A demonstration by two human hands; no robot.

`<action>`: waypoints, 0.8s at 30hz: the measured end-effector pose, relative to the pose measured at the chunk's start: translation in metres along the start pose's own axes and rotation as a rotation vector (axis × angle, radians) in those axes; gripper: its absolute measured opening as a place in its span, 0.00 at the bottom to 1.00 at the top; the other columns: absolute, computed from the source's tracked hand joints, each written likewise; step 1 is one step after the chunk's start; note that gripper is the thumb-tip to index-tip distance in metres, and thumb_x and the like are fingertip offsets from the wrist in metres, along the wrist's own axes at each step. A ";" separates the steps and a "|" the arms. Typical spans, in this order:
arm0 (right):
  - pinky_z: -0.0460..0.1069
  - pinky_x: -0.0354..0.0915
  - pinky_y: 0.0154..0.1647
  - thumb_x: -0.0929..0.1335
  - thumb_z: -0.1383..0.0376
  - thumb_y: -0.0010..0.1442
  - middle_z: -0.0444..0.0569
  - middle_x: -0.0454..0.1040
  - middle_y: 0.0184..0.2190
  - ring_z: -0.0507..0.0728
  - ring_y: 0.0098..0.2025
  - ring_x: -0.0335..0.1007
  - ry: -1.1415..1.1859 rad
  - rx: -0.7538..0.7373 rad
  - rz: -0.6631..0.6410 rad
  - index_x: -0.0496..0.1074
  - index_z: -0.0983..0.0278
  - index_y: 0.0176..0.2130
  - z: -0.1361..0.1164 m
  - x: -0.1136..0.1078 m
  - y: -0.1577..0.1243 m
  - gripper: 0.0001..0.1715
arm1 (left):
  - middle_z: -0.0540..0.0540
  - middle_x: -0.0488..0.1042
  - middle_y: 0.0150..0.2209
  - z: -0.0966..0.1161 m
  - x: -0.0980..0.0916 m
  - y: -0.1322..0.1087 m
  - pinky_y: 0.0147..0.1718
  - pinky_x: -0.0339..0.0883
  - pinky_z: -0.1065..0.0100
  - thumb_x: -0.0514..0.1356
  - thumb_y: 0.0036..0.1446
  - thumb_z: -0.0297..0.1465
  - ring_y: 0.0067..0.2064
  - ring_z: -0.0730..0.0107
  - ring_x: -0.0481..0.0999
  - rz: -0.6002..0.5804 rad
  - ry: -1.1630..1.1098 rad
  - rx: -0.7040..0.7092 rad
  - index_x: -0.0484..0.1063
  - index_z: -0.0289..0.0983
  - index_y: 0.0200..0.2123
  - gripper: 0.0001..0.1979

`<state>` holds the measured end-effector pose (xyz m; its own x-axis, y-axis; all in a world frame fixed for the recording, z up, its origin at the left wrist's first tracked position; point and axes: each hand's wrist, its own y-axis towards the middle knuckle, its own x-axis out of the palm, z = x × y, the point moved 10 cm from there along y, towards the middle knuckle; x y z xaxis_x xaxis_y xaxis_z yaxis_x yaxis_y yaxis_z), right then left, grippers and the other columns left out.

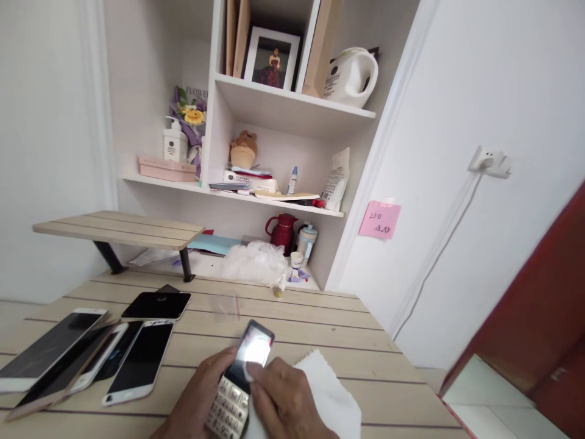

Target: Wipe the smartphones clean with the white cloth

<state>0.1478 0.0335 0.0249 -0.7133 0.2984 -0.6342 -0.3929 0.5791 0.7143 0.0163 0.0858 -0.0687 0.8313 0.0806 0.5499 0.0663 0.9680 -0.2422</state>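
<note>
A keypad mobile phone (232,399) with large silver keys rests in my left hand (201,390), which is wrapped round its left side. Its lit screen (256,347) reflects a bright glare. My right hand (290,396) is closed, with the fingertips pressed against the lower part of that screen. Something small and whitish shows at those fingertips, too unclear to name. Beneath the right hand, a white cloth (331,393) lies on the slatted wooden table (384,378). Part of the keypad's lower end is cut off by the bottom edge of the view.
Several smartphones (141,360) lie at the left, some overlapping. Behind the phone in hand is a small clear zip bag (226,306). A raised wooden shelf (119,228) stands at the back left. Farther back are a crumpled white plastic bag (256,261) and a red jug (283,233).
</note>
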 end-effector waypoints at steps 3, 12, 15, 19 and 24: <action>0.50 0.68 0.31 0.61 0.67 0.70 0.49 0.72 0.31 0.55 0.30 0.72 -0.033 0.107 0.157 0.72 0.62 0.55 0.025 -0.021 0.000 0.18 | 0.47 0.82 0.38 -0.008 0.003 -0.001 0.46 0.68 0.66 0.67 0.55 0.34 0.45 0.63 0.79 -0.028 0.027 -0.073 0.78 0.36 0.40 0.11; 0.46 0.59 0.20 0.60 0.60 0.68 0.44 0.71 0.24 0.52 0.22 0.69 -0.001 0.005 0.017 0.76 0.56 0.45 -0.004 0.017 -0.001 0.16 | 0.53 0.74 0.24 -0.003 0.031 -0.006 0.29 0.64 0.70 0.63 0.59 0.39 0.28 0.70 0.74 -0.202 -0.081 -0.145 0.74 0.37 0.29 0.12; 0.47 0.52 0.16 0.60 0.57 0.67 0.42 0.69 0.22 0.50 0.18 0.64 -0.055 -0.072 -0.063 0.76 0.53 0.37 -0.017 0.030 -0.003 0.16 | 0.54 0.71 0.22 -0.005 0.041 -0.009 0.26 0.61 0.70 0.60 0.62 0.41 0.24 0.72 0.70 -0.297 -0.132 -0.186 0.73 0.37 0.28 0.15; 0.46 0.63 0.25 0.60 0.61 0.70 0.46 0.72 0.28 0.54 0.25 0.71 -0.058 0.069 0.055 0.74 0.55 0.51 0.008 0.005 -0.002 0.16 | 0.51 0.76 0.25 -0.007 0.043 -0.008 0.28 0.62 0.70 0.57 0.64 0.40 0.27 0.69 0.74 -0.334 -0.194 -0.211 0.76 0.36 0.33 0.15; 0.45 0.61 0.22 0.60 0.64 0.69 0.45 0.71 0.26 0.52 0.23 0.69 -0.068 0.006 0.062 0.74 0.58 0.51 0.002 0.009 -0.003 0.17 | 0.49 0.80 0.28 -0.005 0.040 -0.006 0.33 0.67 0.67 0.58 0.63 0.40 0.24 0.69 0.75 -0.292 -0.188 -0.196 0.78 0.35 0.38 0.15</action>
<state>0.1433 0.0361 0.0163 -0.6950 0.3845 -0.6076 -0.3458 0.5622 0.7513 0.0513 0.0824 -0.0493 0.6478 -0.1319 0.7503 0.4045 0.8941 -0.1921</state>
